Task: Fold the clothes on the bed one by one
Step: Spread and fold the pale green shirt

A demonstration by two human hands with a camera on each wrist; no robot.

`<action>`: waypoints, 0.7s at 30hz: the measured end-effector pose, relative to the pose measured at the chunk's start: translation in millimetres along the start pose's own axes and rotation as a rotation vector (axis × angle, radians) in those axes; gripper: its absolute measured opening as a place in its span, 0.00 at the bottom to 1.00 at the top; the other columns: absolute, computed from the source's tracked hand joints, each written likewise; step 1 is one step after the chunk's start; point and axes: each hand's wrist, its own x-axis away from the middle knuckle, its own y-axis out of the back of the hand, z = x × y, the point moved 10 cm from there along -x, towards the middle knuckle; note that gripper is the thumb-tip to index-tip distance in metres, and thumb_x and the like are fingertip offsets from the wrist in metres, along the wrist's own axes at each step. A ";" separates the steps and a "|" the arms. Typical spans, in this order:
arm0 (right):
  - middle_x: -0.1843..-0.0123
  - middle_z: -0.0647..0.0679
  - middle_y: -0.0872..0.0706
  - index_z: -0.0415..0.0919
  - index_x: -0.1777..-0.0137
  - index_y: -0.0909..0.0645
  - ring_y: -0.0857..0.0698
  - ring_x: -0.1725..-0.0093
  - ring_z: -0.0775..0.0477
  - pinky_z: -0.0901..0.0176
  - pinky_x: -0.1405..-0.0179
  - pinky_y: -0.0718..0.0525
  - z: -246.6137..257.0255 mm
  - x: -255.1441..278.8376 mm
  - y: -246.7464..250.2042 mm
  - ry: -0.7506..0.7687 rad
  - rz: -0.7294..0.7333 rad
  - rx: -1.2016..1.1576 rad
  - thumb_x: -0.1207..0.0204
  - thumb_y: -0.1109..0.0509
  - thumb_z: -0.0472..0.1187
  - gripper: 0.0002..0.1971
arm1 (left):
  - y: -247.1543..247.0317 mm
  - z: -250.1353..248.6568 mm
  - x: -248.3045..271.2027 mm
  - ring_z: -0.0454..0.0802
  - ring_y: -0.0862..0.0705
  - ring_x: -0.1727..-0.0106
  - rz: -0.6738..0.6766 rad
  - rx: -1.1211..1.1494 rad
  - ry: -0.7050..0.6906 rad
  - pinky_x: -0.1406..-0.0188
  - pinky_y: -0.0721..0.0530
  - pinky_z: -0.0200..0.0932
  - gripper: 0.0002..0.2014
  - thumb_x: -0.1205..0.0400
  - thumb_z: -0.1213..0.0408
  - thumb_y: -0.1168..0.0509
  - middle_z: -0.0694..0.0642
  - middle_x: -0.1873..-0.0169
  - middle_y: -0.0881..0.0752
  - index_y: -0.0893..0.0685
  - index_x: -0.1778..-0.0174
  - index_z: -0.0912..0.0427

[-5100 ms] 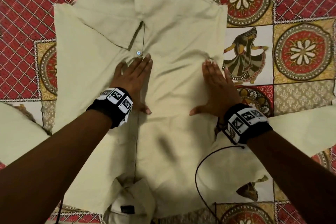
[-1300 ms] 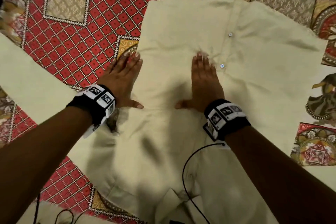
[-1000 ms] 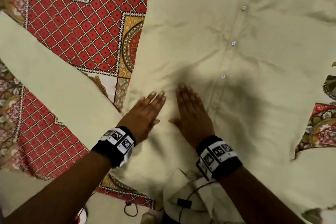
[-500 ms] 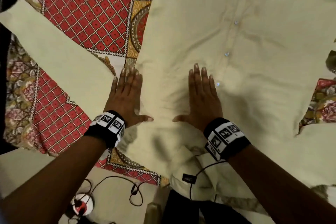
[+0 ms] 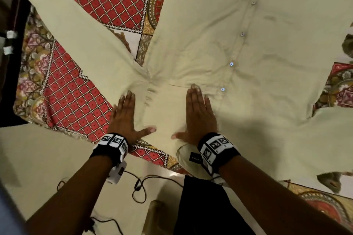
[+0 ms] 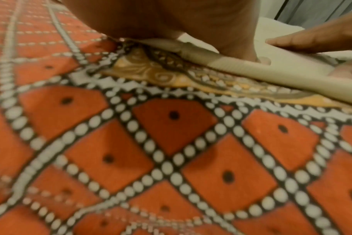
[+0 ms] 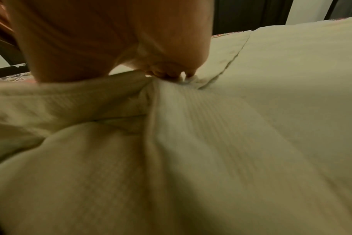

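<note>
Clearly soft and light, the shirt (image 5: 219, 47) wrinkles under both flat, empty hands (image 5: 124, 118), best pinched at its sleeve (image 5: 76, 38) edge

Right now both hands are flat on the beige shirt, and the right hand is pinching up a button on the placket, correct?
Not quite. In the head view the right hand lies flat with straight fingers, pinching nothing; the nearest button is beside its fingertips, untouched. The left hand is flat on the beige shirt too.
</note>
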 end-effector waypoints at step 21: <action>0.49 0.47 0.08 0.44 0.48 0.10 0.11 0.44 0.43 0.55 0.44 0.16 -134.3 152.7 -8.1 -0.708 -0.249 -0.989 0.19 0.27 0.40 0.05 | 62.0 -30.0 65.5 0.56 0.15 0.57 -0.348 0.684 0.296 0.52 0.15 0.52 0.07 0.19 0.59 0.27 0.56 0.57 0.13 0.12 0.48 0.56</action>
